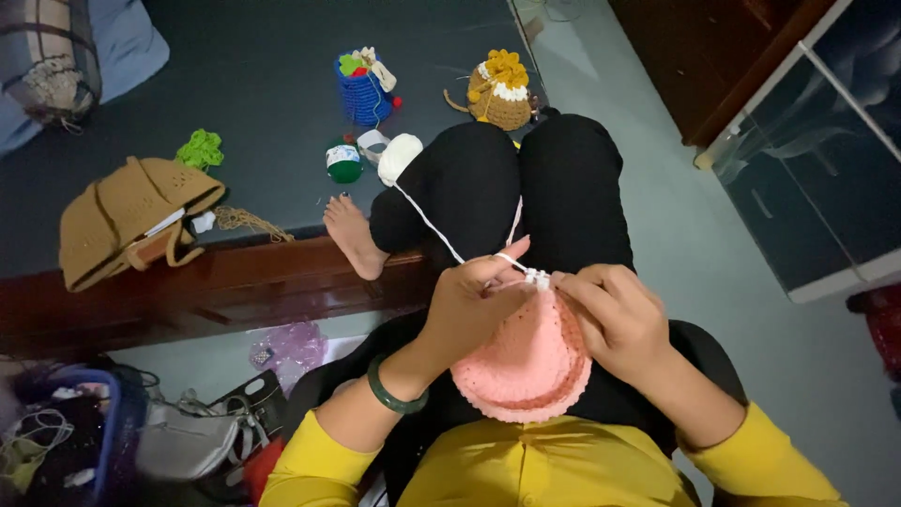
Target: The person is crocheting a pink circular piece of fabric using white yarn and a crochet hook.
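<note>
Pink crochet piece [524, 361], round with a scalloped rim, is resting on the person's lap between both hands. The left hand [469, 305] is pinching its upper edge and closing on the white yarn strand [427, 221], which is running up over the black-clad knee to a white yarn ball [398, 156] on the dark mat [253, 94]. The right hand [615, 314] is gripping the piece's top right edge, fingers curled. A green yarn ball [343, 162] is lying just beside the white one, with a blue crochet basket [364, 94] farther back.
</note>
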